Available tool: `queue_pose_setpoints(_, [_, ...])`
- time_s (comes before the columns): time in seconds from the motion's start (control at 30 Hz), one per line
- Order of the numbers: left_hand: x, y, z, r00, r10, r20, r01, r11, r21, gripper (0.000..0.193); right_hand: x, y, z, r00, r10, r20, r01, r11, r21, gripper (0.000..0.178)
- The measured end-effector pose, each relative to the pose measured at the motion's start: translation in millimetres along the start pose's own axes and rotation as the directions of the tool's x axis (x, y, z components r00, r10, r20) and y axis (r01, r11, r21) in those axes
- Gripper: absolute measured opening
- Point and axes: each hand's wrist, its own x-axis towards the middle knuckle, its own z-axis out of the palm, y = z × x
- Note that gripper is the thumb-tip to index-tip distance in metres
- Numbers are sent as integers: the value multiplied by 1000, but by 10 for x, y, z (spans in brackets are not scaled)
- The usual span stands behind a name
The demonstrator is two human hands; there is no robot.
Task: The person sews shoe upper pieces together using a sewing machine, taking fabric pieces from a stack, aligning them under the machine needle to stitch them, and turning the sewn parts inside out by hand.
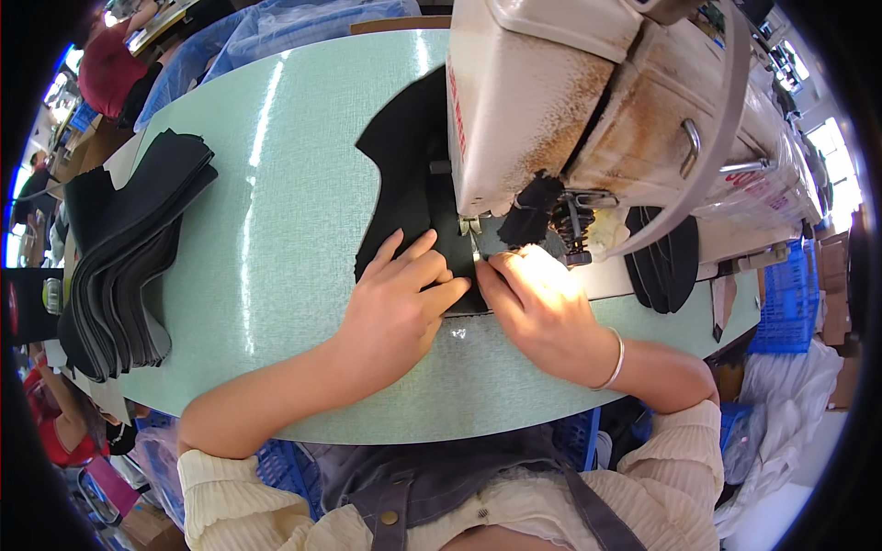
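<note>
A black, curved-edge material piece (pixel 400 151) lies flat on the table, partly under the head of a white sewing machine (pixel 528 110). My left hand (pixel 390 308) rests on its near part, fingers spread and pressing down. Close by on the right, my right hand (pixel 551 317) has thumb and fingers pinched on a thin, pointed metal tool (pixel 475 246); its exact kind is unclear. The tool's tip points toward the presser foot (pixel 469 225), just beyond my fingertips. Bright lamp light washes out the back of my right hand.
A thick stack of similar black pieces (pixel 129 257) sits at the table's left. More black pieces (pixel 663 262) lie right of the machine. Blue crates (pixel 785 298) stand beyond the right edge of the pale green table (pixel 303 184). People work at the far left.
</note>
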Motion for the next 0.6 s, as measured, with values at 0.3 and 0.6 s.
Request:
queue_pose_setpoints(0.3, [102,-163,54,999,3,-46,-6,999,-45,24,-13,-11,27,999,18,28,-18,1000,15,37])
queue_pose_setpoints(0.6, [254,-312,16,993,52,-102,-59,996,-68,20,-15,13,-48,993,73,92,-57,983,-174,44])
